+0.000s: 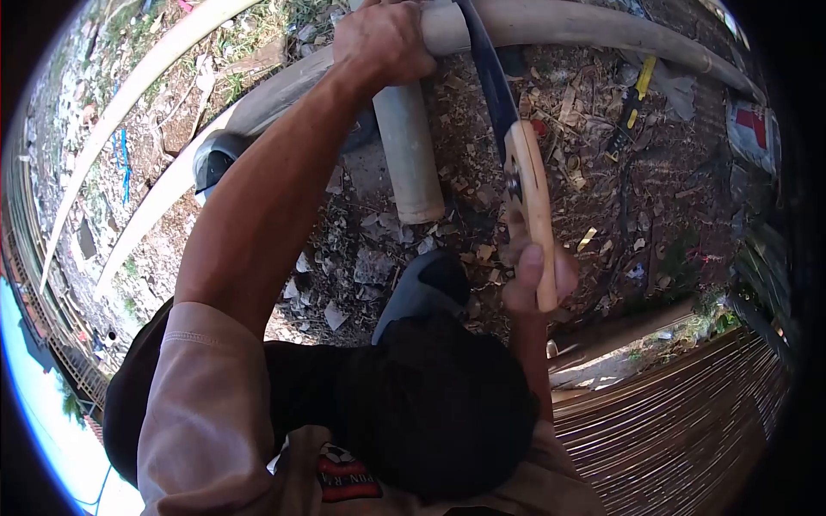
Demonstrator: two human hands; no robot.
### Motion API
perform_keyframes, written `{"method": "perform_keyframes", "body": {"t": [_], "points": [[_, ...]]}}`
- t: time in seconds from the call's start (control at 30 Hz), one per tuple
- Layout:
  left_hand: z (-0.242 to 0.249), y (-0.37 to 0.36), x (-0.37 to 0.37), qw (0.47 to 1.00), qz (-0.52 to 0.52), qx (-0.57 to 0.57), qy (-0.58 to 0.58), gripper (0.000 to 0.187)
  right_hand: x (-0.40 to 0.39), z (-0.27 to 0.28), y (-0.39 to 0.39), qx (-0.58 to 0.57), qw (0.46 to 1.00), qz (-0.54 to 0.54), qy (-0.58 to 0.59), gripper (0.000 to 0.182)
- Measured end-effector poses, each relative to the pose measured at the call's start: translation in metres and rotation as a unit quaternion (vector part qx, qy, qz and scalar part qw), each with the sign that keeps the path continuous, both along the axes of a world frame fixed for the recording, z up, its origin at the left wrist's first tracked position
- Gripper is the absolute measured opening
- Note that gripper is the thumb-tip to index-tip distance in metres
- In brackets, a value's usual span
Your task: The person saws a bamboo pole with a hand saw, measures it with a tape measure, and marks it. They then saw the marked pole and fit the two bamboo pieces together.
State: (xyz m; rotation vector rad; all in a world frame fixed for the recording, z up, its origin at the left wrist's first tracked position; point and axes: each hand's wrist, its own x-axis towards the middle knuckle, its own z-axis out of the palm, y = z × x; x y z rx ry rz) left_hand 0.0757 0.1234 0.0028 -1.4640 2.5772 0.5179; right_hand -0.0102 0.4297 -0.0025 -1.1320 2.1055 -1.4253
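My left hand (379, 39) is closed over a thick pale pole (568, 19), which looks like bamboo and runs across the top of the view. Just right of that hand, the dark blade of a handsaw (492, 82) lies against the pole. My right hand (540, 275) is wrapped round the lower end of the saw's pale wooden handle. Below my left hand a short, thick pole piece (409, 159) points toward me, its upper end hidden under the hand and the long pole.
On the littered ground to the right lies a yellow-handled tool (644, 82). Long pale poles (138, 73) curve along the left. My dark shoes (422, 297) stand among rubble. Slatted strips (671, 413) fill the lower right. A blue strip (126, 168) lies at left.
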Motion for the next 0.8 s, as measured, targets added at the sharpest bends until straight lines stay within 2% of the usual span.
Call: {"method": "perform_keyframes", "body": {"t": [0.03, 0.07, 0.13, 0.2, 0.23, 0.27, 0.3, 0.33, 0.4, 0.47, 0.5, 0.6, 0.63, 0.67, 0.7, 0.73, 0.77, 0.8], "points": [[-0.006, -0.004, -0.004, 0.999, 0.005, -0.002, -0.043, 0.045, -0.013, -0.014, -0.046, -0.028, 0.999, 0.023, 0.010, 0.029], [0.003, -0.004, -0.006, 0.997, 0.025, 0.026, -0.065, 0.049, -0.012, -0.001, -0.087, -0.036, 0.998, 0.022, -0.037, 0.031], [0.013, -0.005, -0.002, 0.997, 0.017, 0.058, -0.039, 0.051, -0.007, -0.001, -0.069, -0.044, 0.998, 0.017, -0.052, 0.031], [0.019, -0.005, 0.004, 0.996, 0.002, 0.084, -0.032, 0.053, 0.006, -0.003, -0.004, -0.042, 0.998, 0.011, -0.042, 0.036], [0.021, -0.014, 0.004, 0.995, 0.002, 0.096, -0.014, 0.055, 0.009, -0.009, 0.048, -0.075, 0.995, 0.021, -0.055, 0.048], [0.015, -0.017, 0.001, 0.995, 0.004, 0.096, -0.013, 0.055, 0.009, 0.019, 0.086, 0.001, 0.998, 0.046, -0.050, 0.061], [0.009, -0.017, -0.002, 0.997, -0.001, 0.080, -0.018, 0.057, 0.020, 0.027, 0.112, 0.034, 0.999, -0.020, -0.033, 0.064], [0.005, -0.018, -0.001, 0.998, -0.006, 0.062, -0.023, 0.059, 0.023, 0.026, 0.132, 0.044, 0.999, -0.022, -0.023, 0.064], [0.008, -0.015, -0.003, 0.996, -0.019, 0.067, -0.053, 0.062, 0.017, 0.016, 0.077, -0.007, 0.998, 0.034, -0.056, 0.058], [0.004, -0.020, -0.003, 0.996, 0.000, 0.085, -0.019, 0.061, 0.002, -0.017, -0.023, -0.059, 0.998, 0.017, -0.015, 0.036], [0.006, -0.020, -0.002, 0.995, -0.006, 0.098, -0.006, 0.060, -0.002, -0.016, -0.075, -0.077, 0.996, 0.006, -0.053, 0.032], [-0.002, -0.031, 0.002, 0.995, 0.005, 0.091, -0.034, 0.055, 0.000, -0.006, -0.089, -0.061, 0.995, 0.006, -0.080, 0.029], [0.004, -0.035, -0.001, 0.990, 0.016, 0.130, -0.056, 0.049, 0.003, -0.010, -0.046, -0.036, 0.998, 0.010, -0.053, 0.031], [0.002, -0.038, -0.002, 0.990, 0.019, 0.133, -0.050, 0.049, 0.011, -0.018, -0.001, -0.111, 0.993, 0.002, -0.036, 0.039], [-0.002, -0.044, -0.003, 0.984, 0.023, 0.167, -0.052, 0.048, 0.010, -0.011, 0.052, -0.091, 0.994, 0.037, -0.047, 0.052], [-0.004, -0.050, 0.000, 0.978, 0.027, 0.197, -0.061, 0.046, 0.013, 0.013, 0.094, 0.008, 0.999, 0.026, -0.046, 0.065], [0.000, -0.056, 0.002, 0.979, 0.035, 0.190, -0.062, 0.046, 0.021, 0.017, 0.112, 0.014, 0.999, -0.025, -0.029, 0.069], [0.007, -0.055, 0.003, 0.984, -0.006, 0.164, -0.061, 0.049, 0.021, 0.017, 0.115, 0.009, 0.999, -0.024, -0.039, 0.063]]}}
